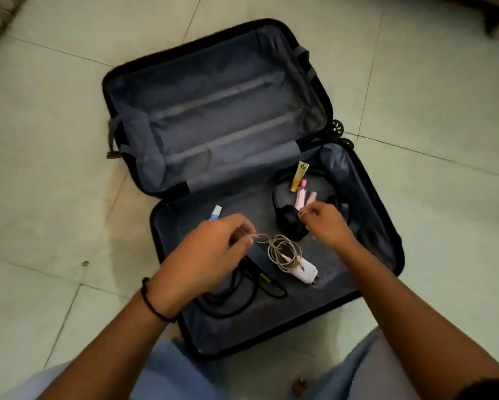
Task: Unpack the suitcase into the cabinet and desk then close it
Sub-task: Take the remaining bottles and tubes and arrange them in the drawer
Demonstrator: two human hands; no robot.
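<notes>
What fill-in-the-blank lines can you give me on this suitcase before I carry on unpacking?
1. The suitcase lies ____ on the tiled floor.
2. The left hand pinches the pale cable, which is joined to a charger coloured ____.
3. The yellow tube lies across the band of the black ____.
Missing words: open; white; headphones.

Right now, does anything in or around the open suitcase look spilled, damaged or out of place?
Nothing looks spilled or damaged. One oddity: a small metallic piece lies alone on the floor tile left of the suitcase; too small to identify. The charger cable is a loose tangle, pinched by the left grip.
</notes>
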